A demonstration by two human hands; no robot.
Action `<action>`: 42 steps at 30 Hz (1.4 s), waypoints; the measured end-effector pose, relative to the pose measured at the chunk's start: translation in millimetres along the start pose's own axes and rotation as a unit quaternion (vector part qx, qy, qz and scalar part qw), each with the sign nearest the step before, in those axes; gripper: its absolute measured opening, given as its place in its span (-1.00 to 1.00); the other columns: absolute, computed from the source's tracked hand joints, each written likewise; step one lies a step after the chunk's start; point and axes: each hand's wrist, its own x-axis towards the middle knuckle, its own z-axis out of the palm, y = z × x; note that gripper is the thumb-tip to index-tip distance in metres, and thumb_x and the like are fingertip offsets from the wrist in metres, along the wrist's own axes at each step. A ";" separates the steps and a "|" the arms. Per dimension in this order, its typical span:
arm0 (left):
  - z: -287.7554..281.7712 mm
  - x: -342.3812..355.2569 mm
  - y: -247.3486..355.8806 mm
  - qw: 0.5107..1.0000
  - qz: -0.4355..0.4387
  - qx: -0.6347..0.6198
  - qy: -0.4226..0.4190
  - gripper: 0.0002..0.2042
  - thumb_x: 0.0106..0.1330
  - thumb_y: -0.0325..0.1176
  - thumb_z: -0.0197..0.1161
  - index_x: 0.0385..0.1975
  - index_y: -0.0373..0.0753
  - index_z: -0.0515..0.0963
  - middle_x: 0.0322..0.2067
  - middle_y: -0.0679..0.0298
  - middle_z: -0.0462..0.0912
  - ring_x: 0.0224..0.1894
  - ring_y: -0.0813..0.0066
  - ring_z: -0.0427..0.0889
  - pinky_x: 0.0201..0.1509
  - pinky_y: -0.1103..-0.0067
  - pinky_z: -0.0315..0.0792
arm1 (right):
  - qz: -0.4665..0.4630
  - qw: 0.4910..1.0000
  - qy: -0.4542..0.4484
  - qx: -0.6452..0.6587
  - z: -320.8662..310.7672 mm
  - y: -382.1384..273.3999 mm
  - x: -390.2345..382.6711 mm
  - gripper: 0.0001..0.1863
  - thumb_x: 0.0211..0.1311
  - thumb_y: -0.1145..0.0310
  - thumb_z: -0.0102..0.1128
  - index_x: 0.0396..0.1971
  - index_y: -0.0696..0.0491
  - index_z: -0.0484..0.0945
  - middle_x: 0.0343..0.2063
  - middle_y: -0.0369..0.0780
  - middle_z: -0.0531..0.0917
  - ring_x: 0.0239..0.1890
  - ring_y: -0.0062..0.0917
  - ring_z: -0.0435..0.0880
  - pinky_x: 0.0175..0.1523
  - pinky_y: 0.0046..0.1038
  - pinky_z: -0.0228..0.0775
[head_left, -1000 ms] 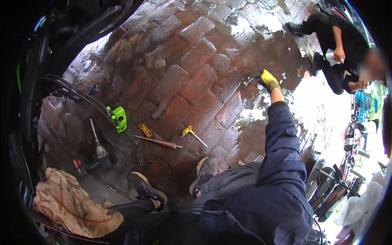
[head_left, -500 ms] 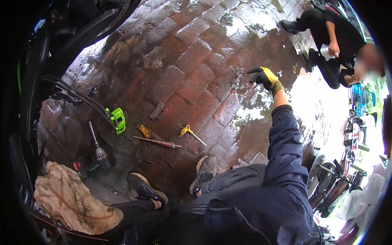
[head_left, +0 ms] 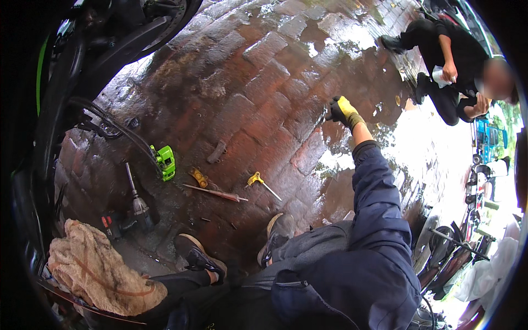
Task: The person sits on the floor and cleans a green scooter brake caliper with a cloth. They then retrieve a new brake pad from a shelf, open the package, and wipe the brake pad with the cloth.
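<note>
Gloved fingers of the right hand are curling narrow, and whether they are gripping anything cannot be told. The hand is reaching out over wet brick paving. Well apart, near the feet, a yellow T-handle wrench and screwdriver are lying.

Right hand lifted off wet bricks, reaching farther.
</note>
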 end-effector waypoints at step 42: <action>-64.5 228.9 -160.1 0.630 -0.121 -0.726 0.249 -0.41 0.45 -0.11 0.07 0.40 -0.30 0.39 0.28 -0.01 0.59 0.35 0.04 0.55 0.47 0.12 0.37 | -0.393 0.881 -0.163 -0.207 162.0 -344.4 -172.7 -0.50 0.34 -0.11 0.20 -0.04 0.01 0.76 -0.11 0.04 0.78 0.03 -0.06 0.76 0.15 -0.09 0.58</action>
